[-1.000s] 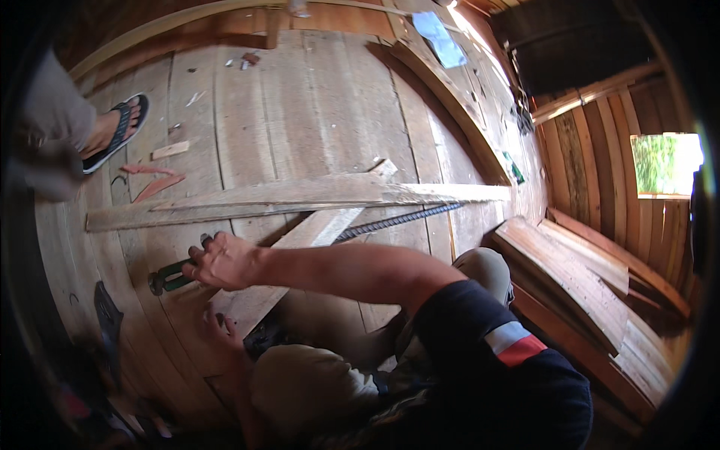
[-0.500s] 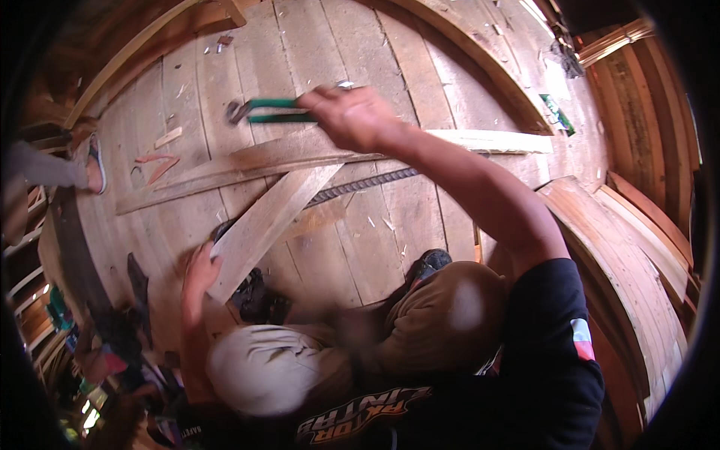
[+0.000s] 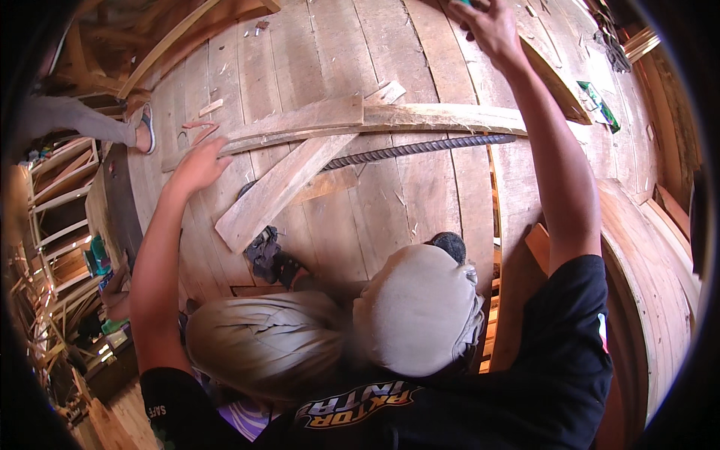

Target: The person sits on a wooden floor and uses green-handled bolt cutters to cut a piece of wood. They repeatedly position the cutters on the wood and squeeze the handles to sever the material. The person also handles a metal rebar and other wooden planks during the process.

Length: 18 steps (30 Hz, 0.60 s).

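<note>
My left hand (image 3: pixel 199 166) holds nothing, fingers stretched out, beside the left end of a long narrow board (image 3: pixel 296 118). My right hand (image 3: pixel 491 34) is far forward at the upper edge, gripping green-handled pincers (image 3: pixel 465 2); only a sliver of green shows now. The long board, with a second length continuing rightward (image 3: pixel 442 117), lies across a short plank (image 3: pixel 289 187) set at a slant. A twisted dark steel bar (image 3: pixel 420 148) runs just on the near side of the boards.
Wood chips lie on the plank floor (image 3: pixel 330 45). At the left is a person's sandalled foot (image 3: pixel 145 129), near a bent reddish strip (image 3: pixel 201 133). Stacked boards (image 3: pixel 637 277) stand at the right. A floor gap (image 3: pixel 495 285) opens beside my right knee. A green wrapper (image 3: pixel 598 106) lies upper right.
My right hand has swung up and right with the pincers, from above the boards to the upper edge. My left hand has let go of the slanted plank and moved forward to the long board's end.
</note>
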{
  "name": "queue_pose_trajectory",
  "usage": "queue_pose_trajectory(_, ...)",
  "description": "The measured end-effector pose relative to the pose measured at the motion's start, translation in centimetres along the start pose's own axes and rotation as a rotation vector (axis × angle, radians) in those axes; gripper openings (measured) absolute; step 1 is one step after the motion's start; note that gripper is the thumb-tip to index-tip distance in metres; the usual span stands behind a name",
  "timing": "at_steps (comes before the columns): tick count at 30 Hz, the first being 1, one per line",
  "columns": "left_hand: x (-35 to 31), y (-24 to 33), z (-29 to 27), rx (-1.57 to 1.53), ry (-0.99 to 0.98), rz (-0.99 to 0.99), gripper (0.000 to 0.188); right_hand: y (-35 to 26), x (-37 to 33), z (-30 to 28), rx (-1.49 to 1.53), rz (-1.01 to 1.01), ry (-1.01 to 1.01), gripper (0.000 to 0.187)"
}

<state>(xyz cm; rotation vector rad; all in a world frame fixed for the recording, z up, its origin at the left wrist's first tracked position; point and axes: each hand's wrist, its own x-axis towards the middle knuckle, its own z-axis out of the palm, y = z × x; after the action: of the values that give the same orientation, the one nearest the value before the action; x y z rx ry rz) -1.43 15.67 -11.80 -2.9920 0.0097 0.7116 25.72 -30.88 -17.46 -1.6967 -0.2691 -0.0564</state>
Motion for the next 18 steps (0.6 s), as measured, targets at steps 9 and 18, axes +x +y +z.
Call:
queue_pose_trajectory(9,6.2,10.8,-5.3,0.139,0.123,0.115,0.038,-1.6,1.5,-1.3,0.375,-0.001,0.002,0.048)
queue_pose_trajectory(18,9.7,14.5,-2.8,0.173,0.179,0.209,0.040,-5.8,-6.1,-4.1,0.197,0.069,0.034,0.047)
